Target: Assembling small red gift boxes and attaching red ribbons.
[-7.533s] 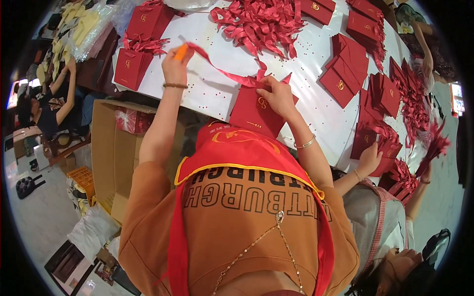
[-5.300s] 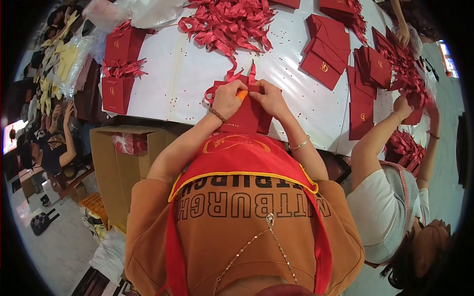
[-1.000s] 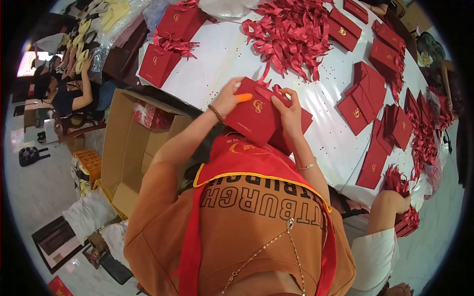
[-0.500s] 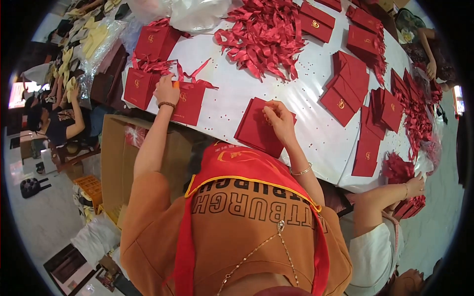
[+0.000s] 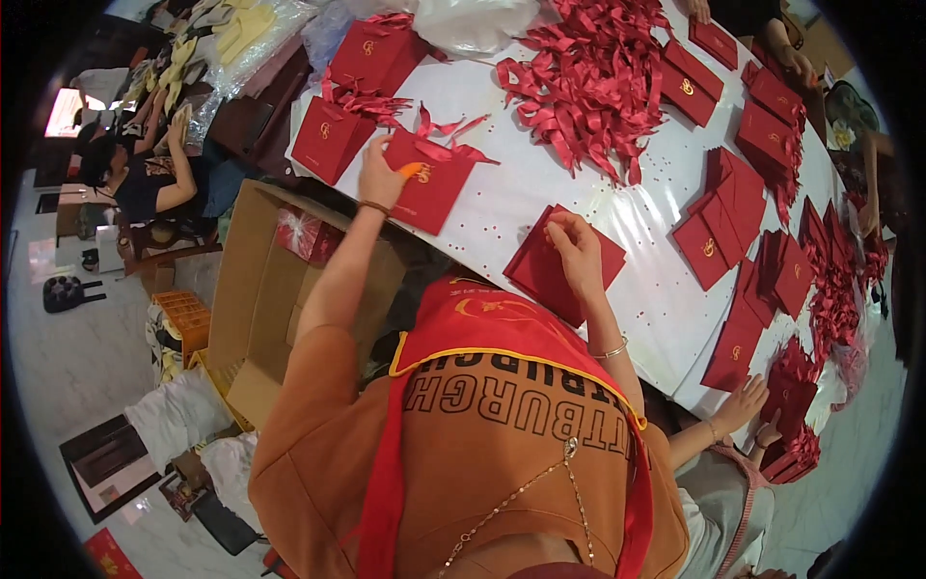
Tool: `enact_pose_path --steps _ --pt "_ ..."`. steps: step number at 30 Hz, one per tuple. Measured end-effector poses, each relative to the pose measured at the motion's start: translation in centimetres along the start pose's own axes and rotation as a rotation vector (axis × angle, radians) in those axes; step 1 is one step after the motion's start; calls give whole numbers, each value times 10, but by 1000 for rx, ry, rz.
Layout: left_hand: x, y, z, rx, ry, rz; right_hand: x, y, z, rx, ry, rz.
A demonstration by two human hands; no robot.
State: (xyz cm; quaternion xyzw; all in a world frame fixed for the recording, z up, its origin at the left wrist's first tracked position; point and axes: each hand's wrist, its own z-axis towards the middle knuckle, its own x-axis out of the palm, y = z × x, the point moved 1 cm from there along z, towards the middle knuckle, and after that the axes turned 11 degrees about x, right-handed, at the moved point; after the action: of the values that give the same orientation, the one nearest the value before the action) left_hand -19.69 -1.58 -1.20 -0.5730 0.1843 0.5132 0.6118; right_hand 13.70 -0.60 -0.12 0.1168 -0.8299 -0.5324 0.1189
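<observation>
Reaching out with left hand [image 5: 381, 174] to a red bag [image 5: 431, 185] with ribbon tied on top, fingers curled on its left edge, orange fingertip cap on the thumb touching the bag face; grip looks like a pinch, exact closure hard to tell. Bag lying flat near left end of white table [image 5: 579, 193], just beside two more ribboned red bags [image 5: 333, 135] at the table's left edge. Right hand [image 5: 577, 253] resting palm down on a stack of flat red bags [image 5: 559, 265] close to the body, fingers bent and pressed on the top one, not clearly gripping. Big heap of red ribbons [image 5: 598, 77] mid-table, beyond both hands, well apart from the stack. More flat red bags [image 5: 719, 232] scattered to the right, some with gold emblem, some bundled with ribbons near the right edge. Clear plastic bag [image 5: 473, 19] at the far edge. Open cardboard box [image 5: 260, 289] on the floor under the left arm, red packet inside. Another person's hand [image 5: 743, 405] at the table's near right edge, by a red bag. Seated person [image 5: 145, 174] far left, away from the table. Orange shirt and red sash filling the lower frame.
</observation>
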Motion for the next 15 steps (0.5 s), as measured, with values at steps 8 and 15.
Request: enact_pose_path --steps 8,15 --pt "-120 124 102 -3 -46 -592 -1 -1 -3 0 -58 18" --pt "-90 165 131 24 158 -50 -11 -1 -16 78 -219 -78"
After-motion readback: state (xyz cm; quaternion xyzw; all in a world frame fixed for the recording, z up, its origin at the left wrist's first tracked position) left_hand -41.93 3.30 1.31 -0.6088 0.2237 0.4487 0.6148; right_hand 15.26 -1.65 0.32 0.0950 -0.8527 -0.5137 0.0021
